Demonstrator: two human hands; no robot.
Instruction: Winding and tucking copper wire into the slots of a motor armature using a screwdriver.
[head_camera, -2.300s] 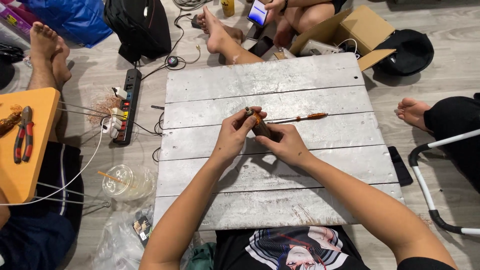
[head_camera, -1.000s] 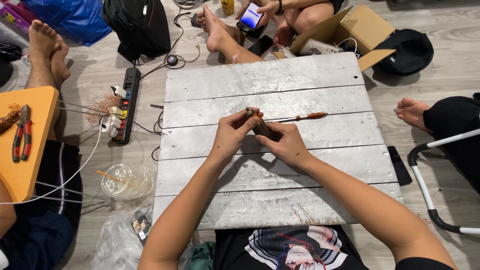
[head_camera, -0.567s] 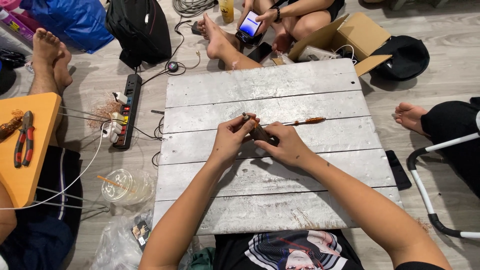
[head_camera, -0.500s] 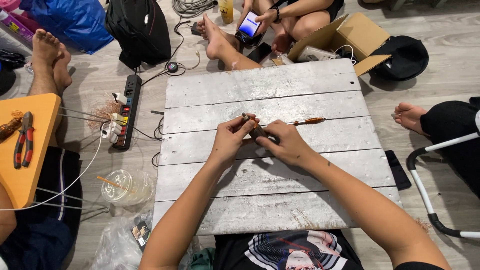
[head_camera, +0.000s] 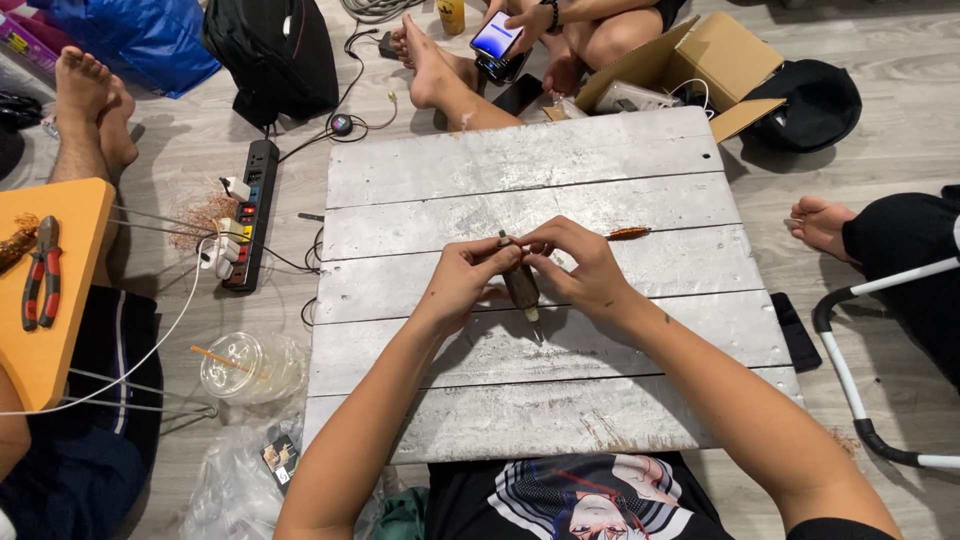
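Over the middle of a whitewashed plank board (head_camera: 560, 420), my left hand (head_camera: 462, 285) and my right hand (head_camera: 580, 268) meet around a small brown cylindrical piece (head_camera: 521, 288) with a pale tip that points down toward me. Both hands pinch it, the left at its upper end, the right alongside it. A thin strand runs from my right hand to a twisted copper-coloured wire end (head_camera: 629, 233) lying on the board to the right.
An orange tray (head_camera: 60, 330) with red-handled pliers (head_camera: 42, 272) sits left. A black power strip (head_camera: 252, 212), plastic cup (head_camera: 235, 367), black bag (head_camera: 275, 55) and cardboard box (head_camera: 720, 60) surround the board. Other people's feet (head_camera: 825, 222) and a phone (head_camera: 497, 36) lie nearby.
The brown piece has turned from lying roughly level between my fingers to pointing down toward me. The head view shifted slightly. The person at the top still holds a phone.
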